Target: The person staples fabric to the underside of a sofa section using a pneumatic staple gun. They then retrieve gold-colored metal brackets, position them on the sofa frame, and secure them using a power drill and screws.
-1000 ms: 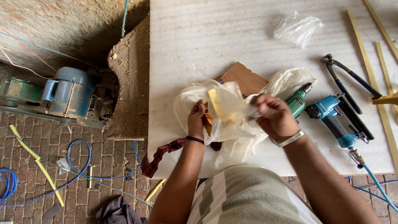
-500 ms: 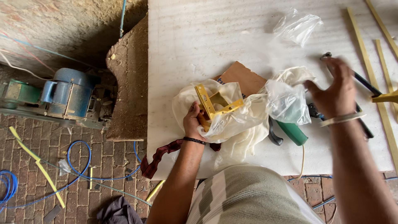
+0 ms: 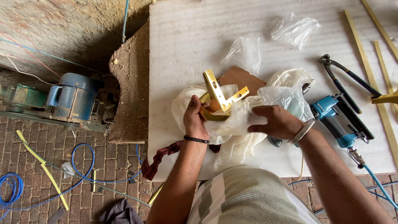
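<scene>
- The left hand (image 3: 195, 118) grips a brass door-handle plate (image 3: 216, 94), its long axis tilting up and away over the white counter (image 3: 186, 41).
- The right hand (image 3: 277, 122) clutches the translucent plastic bag (image 3: 240, 120) just right of the plate.
- A blue nail gun (image 3: 331, 114) and pincers (image 3: 344, 76) lie farther right.

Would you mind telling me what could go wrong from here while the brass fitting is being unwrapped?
The brass fitting sits loosely in the left hand while the right hand grips the bag; a tug might flip it out. Its corners could tear the thin plastic. The nail gun lies right beside the right wrist, so an elbow swing might knock it.
</scene>
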